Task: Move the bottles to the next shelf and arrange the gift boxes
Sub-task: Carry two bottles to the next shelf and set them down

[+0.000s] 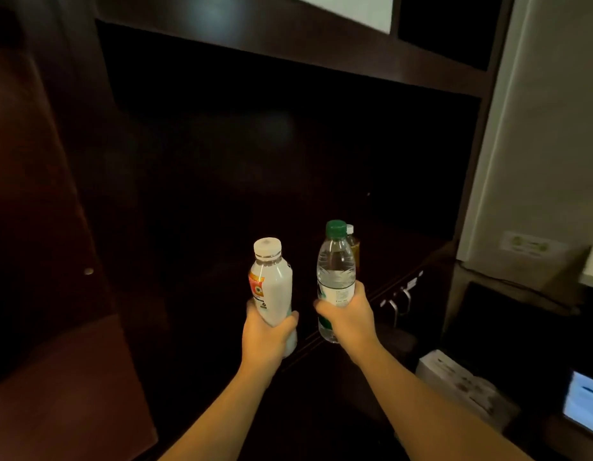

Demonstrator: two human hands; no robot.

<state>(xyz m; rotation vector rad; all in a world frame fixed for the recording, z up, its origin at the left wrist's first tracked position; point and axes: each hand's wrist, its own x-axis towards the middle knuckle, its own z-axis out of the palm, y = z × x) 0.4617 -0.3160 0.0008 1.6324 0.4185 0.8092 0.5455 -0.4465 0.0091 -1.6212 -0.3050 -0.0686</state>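
Note:
My left hand [266, 332] grips the lower half of a white milky bottle [271, 281] with a white cap and an orange label, held upright. My right hand [350, 316] grips a clear water bottle [336, 267] with a green cap, also upright. Both bottles hang in front of a dark wooden shelf [404, 261]. Behind the water bottle a small amber bottle [353, 242] with a white cap stands on that shelf, mostly hidden. No gift boxes can be made out in the dark shelf.
A dark cabinet door [49, 227] stands open at the left. Metal drawer handles [399, 301] sit below the shelf edge. A white box [454, 374] and a lit screen [584, 404] lie at the lower right. A pale wall panel [537, 128] rises at the right.

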